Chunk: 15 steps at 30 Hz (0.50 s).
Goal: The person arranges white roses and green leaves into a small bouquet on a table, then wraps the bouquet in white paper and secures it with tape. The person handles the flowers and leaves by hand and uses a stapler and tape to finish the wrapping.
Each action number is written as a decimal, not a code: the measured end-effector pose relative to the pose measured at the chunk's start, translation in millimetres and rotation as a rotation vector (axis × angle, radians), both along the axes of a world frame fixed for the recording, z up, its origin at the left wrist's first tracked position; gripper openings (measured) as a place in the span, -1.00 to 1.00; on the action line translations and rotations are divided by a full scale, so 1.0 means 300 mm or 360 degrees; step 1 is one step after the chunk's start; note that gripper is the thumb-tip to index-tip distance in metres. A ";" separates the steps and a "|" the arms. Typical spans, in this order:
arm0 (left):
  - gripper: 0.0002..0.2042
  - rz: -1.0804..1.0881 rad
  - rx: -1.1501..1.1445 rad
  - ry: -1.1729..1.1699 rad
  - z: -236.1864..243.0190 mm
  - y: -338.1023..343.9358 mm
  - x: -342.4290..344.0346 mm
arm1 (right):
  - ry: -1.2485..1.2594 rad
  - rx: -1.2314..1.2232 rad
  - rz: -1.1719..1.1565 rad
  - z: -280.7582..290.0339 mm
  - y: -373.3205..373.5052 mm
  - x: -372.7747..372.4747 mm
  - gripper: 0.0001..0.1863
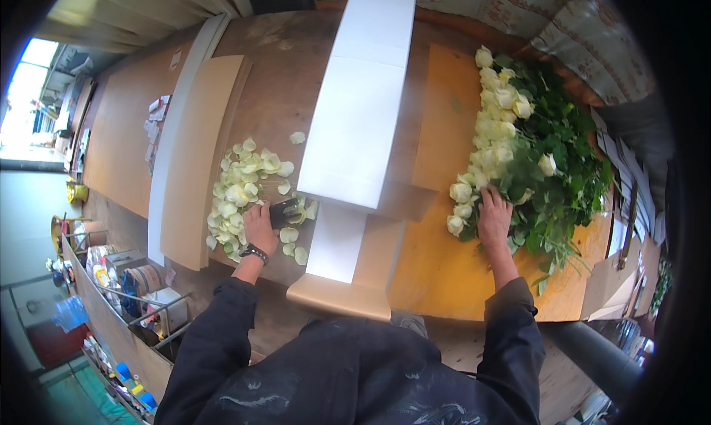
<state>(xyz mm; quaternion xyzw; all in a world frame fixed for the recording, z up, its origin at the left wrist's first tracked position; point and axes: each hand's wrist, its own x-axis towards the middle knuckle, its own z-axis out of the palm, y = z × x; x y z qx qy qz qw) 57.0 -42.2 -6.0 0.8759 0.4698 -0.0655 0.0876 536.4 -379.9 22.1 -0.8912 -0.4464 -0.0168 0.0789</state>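
Note:
My left hand (pixel 261 229) is closed around a small black tool with a shiny part (pixel 283 213); its exact kind is hard to make out. Under and around that hand lies a loose heap of pale petals (pixel 238 194). To the right, my right hand (pixel 495 216) reaches into a long pile of cream-white roses (pixel 495 140), their heads on the left and green leaves (pixel 555 132) to the right. Its fingers curl in at the stems just below the lower heads, seemingly gripping a rose; leaves partly hide the fingertips.
Between my hands stands a long white box-like piece (pixel 357 106), with a rolled brown sheet (pixel 339 299) at its near end. Tan boards (pixel 204 158) lean left of the petals. A rack with rolls and containers (pixel 144 280) stands lower left; cardboard sheets (pixel 615 277) are at far right.

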 end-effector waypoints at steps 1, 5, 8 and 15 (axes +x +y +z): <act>-0.15 -0.0021 0.0013 -0.0068 0.004 0.000 -0.001 | -0.0066 -0.0077 0.0015 0.000 0.011 0.003 -0.46; -0.16 0.0008 0.0004 -0.0165 0.012 -0.015 -0.009 | -0.0162 -0.0318 -0.0095 0.014 0.037 0.000 -0.36; -0.17 0.0007 -0.0011 -0.0278 0.018 -0.020 -0.017 | -0.0258 -0.0163 -0.0009 0.066 0.010 -0.007 -0.56; -0.14 0.0077 -0.0105 -0.0328 0.031 -0.020 -0.012 | -0.0052 -0.0137 0.0247 0.137 -0.108 -0.016 -0.78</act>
